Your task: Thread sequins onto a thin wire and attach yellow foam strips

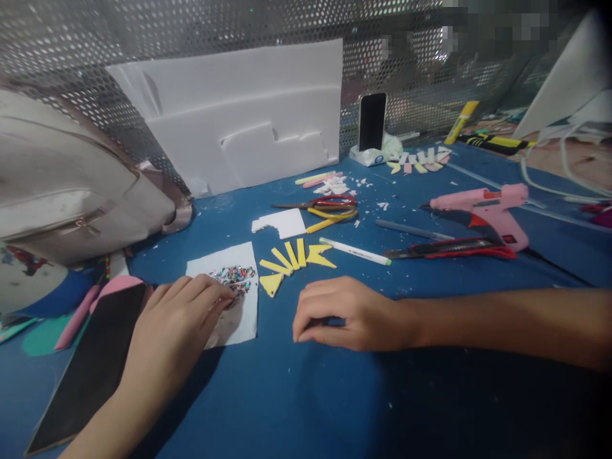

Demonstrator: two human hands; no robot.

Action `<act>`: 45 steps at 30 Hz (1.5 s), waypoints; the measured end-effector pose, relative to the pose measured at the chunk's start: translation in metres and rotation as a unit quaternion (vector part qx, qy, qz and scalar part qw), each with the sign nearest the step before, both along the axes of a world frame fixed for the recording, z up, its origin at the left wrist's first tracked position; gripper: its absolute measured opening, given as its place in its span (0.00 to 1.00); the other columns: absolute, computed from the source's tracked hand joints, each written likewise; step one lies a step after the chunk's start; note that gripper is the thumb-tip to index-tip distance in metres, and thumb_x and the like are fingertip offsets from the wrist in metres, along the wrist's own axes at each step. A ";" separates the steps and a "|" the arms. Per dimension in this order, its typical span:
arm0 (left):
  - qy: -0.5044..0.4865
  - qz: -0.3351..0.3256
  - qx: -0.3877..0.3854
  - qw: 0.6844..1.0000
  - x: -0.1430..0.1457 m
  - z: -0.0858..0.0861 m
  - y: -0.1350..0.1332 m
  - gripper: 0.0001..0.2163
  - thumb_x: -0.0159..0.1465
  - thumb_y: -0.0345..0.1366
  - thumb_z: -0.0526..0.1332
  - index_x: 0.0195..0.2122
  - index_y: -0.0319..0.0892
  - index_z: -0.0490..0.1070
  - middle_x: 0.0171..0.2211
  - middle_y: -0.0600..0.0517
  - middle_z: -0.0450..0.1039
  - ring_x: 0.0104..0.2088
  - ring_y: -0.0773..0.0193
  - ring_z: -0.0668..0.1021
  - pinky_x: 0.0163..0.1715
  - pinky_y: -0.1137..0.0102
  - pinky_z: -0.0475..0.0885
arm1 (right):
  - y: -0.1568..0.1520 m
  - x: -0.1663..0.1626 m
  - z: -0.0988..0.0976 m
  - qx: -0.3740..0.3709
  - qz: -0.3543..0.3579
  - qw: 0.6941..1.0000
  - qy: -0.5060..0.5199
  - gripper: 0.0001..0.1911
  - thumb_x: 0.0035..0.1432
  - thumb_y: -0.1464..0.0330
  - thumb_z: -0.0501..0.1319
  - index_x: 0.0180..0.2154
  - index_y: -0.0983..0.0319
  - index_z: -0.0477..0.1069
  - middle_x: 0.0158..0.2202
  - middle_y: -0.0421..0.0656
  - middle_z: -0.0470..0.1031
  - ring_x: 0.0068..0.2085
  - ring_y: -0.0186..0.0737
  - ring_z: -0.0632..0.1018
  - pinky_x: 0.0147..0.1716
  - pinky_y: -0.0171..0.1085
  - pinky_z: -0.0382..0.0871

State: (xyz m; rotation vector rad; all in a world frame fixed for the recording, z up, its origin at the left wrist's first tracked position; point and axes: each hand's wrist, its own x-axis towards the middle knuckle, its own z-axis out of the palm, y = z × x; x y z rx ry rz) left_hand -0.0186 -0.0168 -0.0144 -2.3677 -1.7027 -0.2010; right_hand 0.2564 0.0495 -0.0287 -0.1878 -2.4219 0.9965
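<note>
Glitter pile [239, 274], left of frame centre, sits at my left hand's [174, 322] fingertips, well apart from my curled right hand [351, 312]; I can't tell whether either pinches anything.

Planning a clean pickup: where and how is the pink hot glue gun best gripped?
Take the pink hot glue gun by its handle, probably best with the right hand from the right: the handle juts from the body, and the nozzle points left, away from that approach. Mind the red utility knife by the handle's base.
</note>
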 end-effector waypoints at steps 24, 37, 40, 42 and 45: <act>-0.012 0.015 -0.006 1.000 -0.004 0.002 -0.001 0.12 0.68 0.37 0.49 0.37 0.47 0.73 0.36 0.48 0.76 0.35 0.50 0.74 0.34 0.58 0.65 | 0.000 0.001 -0.001 0.010 0.004 1.000 0.000 0.06 0.64 0.72 0.58 0.36 0.65 0.73 0.33 0.41 0.75 0.36 0.32 0.72 0.38 0.32 0.65; -0.008 0.011 -0.006 1.000 -0.005 0.000 0.000 0.10 0.68 0.38 0.52 0.37 0.46 0.72 0.37 0.50 0.76 0.35 0.53 0.74 0.36 0.59 0.64 | 0.000 0.001 -0.001 0.012 0.005 1.000 -0.004 0.06 0.65 0.72 0.58 0.37 0.64 0.73 0.34 0.41 0.75 0.36 0.33 0.72 0.38 0.33 0.65; -0.012 0.012 -0.005 1.000 -0.006 -0.002 0.000 0.09 0.68 0.37 0.52 0.37 0.46 0.72 0.37 0.50 0.75 0.36 0.54 0.74 0.38 0.60 0.64 | 0.000 0.001 -0.002 0.013 0.006 1.000 -0.007 0.06 0.65 0.72 0.57 0.37 0.64 0.73 0.34 0.42 0.75 0.36 0.33 0.72 0.38 0.33 0.65; -0.013 0.011 -0.010 1.000 -0.007 -0.003 0.001 0.09 0.68 0.38 0.52 0.37 0.46 0.72 0.37 0.51 0.75 0.36 0.54 0.74 0.39 0.60 0.64 | 0.000 0.000 -0.002 0.011 0.006 1.000 -0.007 0.06 0.65 0.72 0.57 0.37 0.64 0.73 0.34 0.42 0.75 0.36 0.33 0.72 0.38 0.33 0.65; -0.014 0.013 -0.024 1.000 -0.008 -0.005 0.003 0.10 0.69 0.38 0.52 0.36 0.45 0.71 0.37 0.50 0.74 0.36 0.54 0.74 0.40 0.60 0.64 | 0.000 0.001 -0.001 0.010 0.006 1.000 -0.006 0.06 0.65 0.72 0.58 0.37 0.64 0.73 0.34 0.42 0.75 0.36 0.33 0.72 0.38 0.33 0.65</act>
